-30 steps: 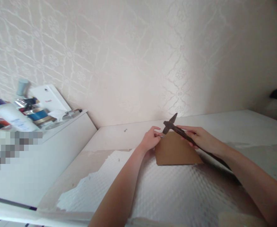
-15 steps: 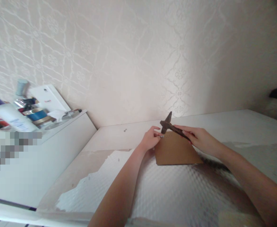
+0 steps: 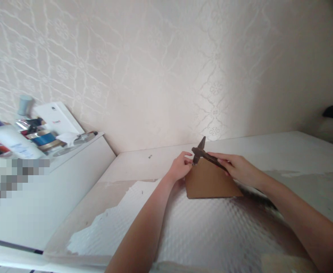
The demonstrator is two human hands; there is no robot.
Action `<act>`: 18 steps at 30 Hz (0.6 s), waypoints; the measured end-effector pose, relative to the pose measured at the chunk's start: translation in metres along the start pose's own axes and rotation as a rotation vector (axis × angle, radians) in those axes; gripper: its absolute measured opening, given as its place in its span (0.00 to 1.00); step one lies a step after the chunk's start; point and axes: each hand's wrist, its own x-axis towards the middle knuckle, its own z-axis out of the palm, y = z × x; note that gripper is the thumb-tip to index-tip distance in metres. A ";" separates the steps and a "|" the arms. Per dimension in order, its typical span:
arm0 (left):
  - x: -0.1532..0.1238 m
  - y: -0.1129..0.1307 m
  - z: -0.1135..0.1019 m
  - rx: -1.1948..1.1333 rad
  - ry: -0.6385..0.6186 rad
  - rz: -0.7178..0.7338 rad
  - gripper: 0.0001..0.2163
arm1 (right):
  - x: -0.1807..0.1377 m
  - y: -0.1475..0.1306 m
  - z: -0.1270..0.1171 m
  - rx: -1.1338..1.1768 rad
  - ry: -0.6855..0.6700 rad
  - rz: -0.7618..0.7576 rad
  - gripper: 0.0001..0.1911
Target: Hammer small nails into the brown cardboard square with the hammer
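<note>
- Pale patterned wall [image 3: 155, 68], one, rises behind one white table [image 3: 269, 146], whose top has a worn, quilted-looking whitish area toward the front
- One sheet of brown cardboard [image 3: 212, 185] lies on the table between the two forearms, toward the wall side
- One right hand [image 3: 240, 168] is closed around the handle of one dark hammer [image 3: 203, 153]; the single head points toward the cardboard's far left corner
- One left hand [image 3: 180, 167] rests at that corner, its lower fingertips together on one small shiny piece [image 3: 194, 164], one finger lifted away
- The hammer's head is right at the shiny piece; whether they touch cannot be told
- Two tiny dark spots lie left of the left hand, one farther back [image 3: 150, 156], one nearer [image 3: 142, 192]
- One white cabinet [image 3: 81, 182] stands at the left, bearing one white box [image 3: 58, 117], one white tube [image 3: 13, 140], one blue roll [image 3: 45, 139] and clutter too blurred to count
</note>
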 end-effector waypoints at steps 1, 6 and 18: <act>0.000 0.000 0.000 -0.004 0.003 -0.001 0.20 | 0.000 -0.001 0.000 0.014 -0.005 0.017 0.24; 0.000 0.001 0.001 -0.023 0.010 -0.016 0.20 | -0.001 0.000 -0.001 0.091 0.011 0.066 0.25; -0.003 0.003 -0.003 -0.026 -0.030 0.003 0.21 | 0.000 0.000 0.000 0.250 -0.068 0.282 0.26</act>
